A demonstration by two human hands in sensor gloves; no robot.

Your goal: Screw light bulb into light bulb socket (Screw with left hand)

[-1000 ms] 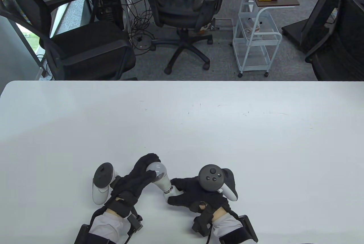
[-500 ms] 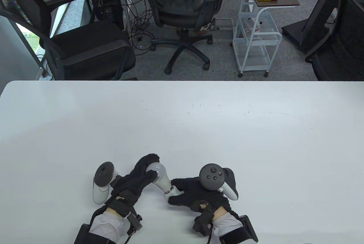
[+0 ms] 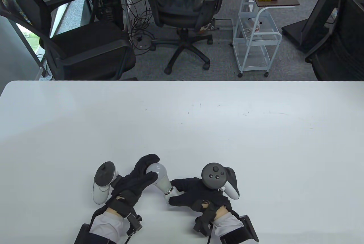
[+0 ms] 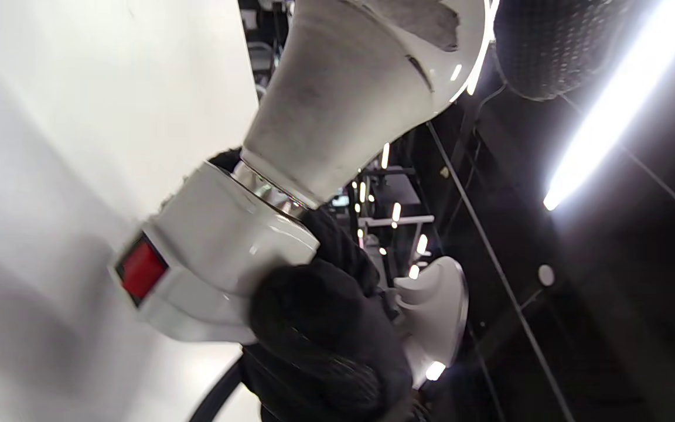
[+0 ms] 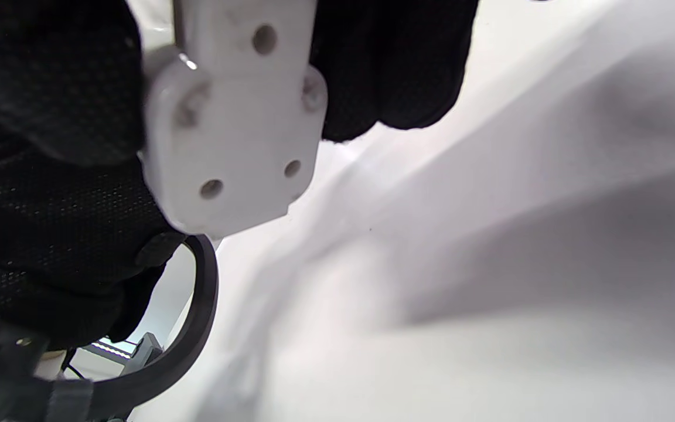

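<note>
A white light bulb (image 3: 159, 177) lies slanted near the table's front edge, its metal base in a white socket (image 3: 170, 195). My left hand (image 3: 140, 176) grips the bulb's round glass end. My right hand (image 3: 189, 195) grips the socket. In the left wrist view the bulb (image 4: 361, 88) enters the socket (image 4: 220, 258), which has a red switch (image 4: 141, 269); a little silver thread shows at the joint. In the right wrist view the socket's underside (image 5: 235, 129) with screw holes sits between my gloved fingers (image 5: 38, 76).
The white table (image 3: 182, 130) stretches far and to both sides. Office chairs (image 3: 182, 7) and a white cart (image 3: 257, 33) stand on the floor beyond the far edge.
My left hand has turned slightly on the bulb, fingers shifting. My right hand and its tracker have moved a little to the right. Bulb and socket stay in place.
</note>
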